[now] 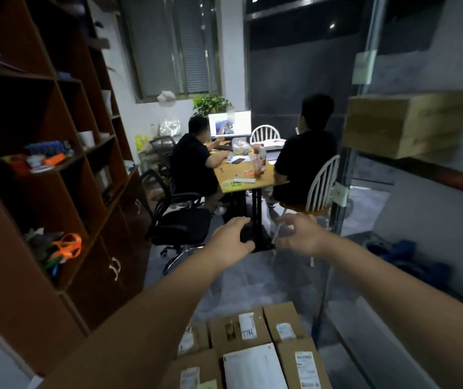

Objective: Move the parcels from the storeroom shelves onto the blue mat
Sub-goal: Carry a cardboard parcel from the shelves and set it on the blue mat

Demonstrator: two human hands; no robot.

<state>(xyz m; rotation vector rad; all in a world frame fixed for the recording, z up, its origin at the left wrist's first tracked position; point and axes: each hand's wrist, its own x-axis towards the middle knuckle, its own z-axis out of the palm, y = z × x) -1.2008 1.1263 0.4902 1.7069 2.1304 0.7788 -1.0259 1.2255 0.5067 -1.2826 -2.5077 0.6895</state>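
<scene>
Several brown cardboard parcels (241, 329) with white labels lie side by side on the floor at the bottom centre; whatever is under them is hidden. A white-topped parcel (254, 369) rests among them. Both my arms reach forward above them. My left hand (231, 242) is empty, fingers curled loosely apart. My right hand (299, 234) is also empty with its fingers spread. A further cardboard box (404, 122) sits on a shelf at the upper right.
A tall brown shelving unit (64, 169) with small items fills the left. A black office chair (177, 220) stands ahead. Two people sit at a wooden table (241, 178) with a monitor. A glass partition (345, 169) and blue cables (401, 251) are on the right.
</scene>
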